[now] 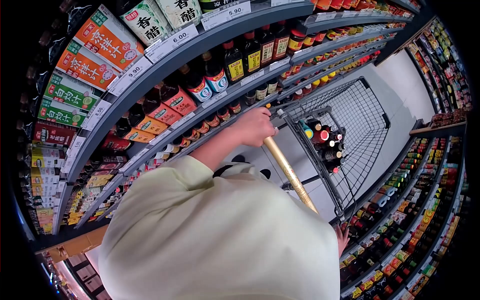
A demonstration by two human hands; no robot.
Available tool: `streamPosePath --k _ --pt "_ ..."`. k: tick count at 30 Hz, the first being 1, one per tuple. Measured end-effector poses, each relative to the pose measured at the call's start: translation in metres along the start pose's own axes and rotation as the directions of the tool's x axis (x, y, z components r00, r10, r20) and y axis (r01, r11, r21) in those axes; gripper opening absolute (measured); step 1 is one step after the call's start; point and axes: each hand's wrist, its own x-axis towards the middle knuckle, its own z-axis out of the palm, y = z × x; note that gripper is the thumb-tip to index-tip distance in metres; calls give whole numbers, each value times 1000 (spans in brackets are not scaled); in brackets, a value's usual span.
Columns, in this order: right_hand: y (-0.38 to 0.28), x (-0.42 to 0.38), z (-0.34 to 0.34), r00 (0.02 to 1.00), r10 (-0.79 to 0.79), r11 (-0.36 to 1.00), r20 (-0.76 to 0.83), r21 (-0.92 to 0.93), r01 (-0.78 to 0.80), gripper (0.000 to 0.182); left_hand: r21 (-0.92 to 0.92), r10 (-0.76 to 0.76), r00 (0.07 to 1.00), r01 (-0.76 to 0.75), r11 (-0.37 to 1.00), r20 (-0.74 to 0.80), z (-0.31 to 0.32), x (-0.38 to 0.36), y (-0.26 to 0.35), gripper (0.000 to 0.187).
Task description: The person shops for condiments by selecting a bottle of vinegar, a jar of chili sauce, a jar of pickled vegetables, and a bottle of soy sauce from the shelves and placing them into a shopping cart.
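My left hand (256, 126) is closed around the far left end of a shopping cart's gold handle (291, 172). Just the fingers of my right hand (342, 238) show past my pale shirt, stretched out near the cart's right rear corner; the rest of that hand is hidden. Ahead of the handle is the wire shopping cart (362, 112). Several dark bottles (327, 142) with red, yellow and white caps stand grouped in its rear section, close to the handle.
A long shelf (200, 40) of sauce and vinegar bottles with price tags runs close along my left. Another stocked shelf (410, 220) lines the right side, near the cart. Grey tiled floor (400, 85) stretches ahead toward a further display (440, 65).
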Motion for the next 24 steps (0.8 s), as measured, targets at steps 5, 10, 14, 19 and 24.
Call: streamPosePath --k 5,10,14,19,24 --pt "-92 32 -85 996 -19 879 -87 474 59 39 -85 -28 997 34 996 68 -21 -6 10 36" --pt "-180 124 -113 888 -256 649 -383 612 451 31 -364 -273 944 191 912 -188 -25 -36 4 80" --pt "-290 177 -131 784 -476 389 -399 704 595 31 -545 -655 688 435 716 -312 -22 -55 -15 85" --pt "-426 232 -140 701 -547 279 -458 689 669 38 -593 -723 581 451 667 -372 -18 -60 -43 90" --pt "-510 259 -140 716 -549 348 -432 661 665 29 -597 -701 571 404 693 -427 -19 -55 -61 92"
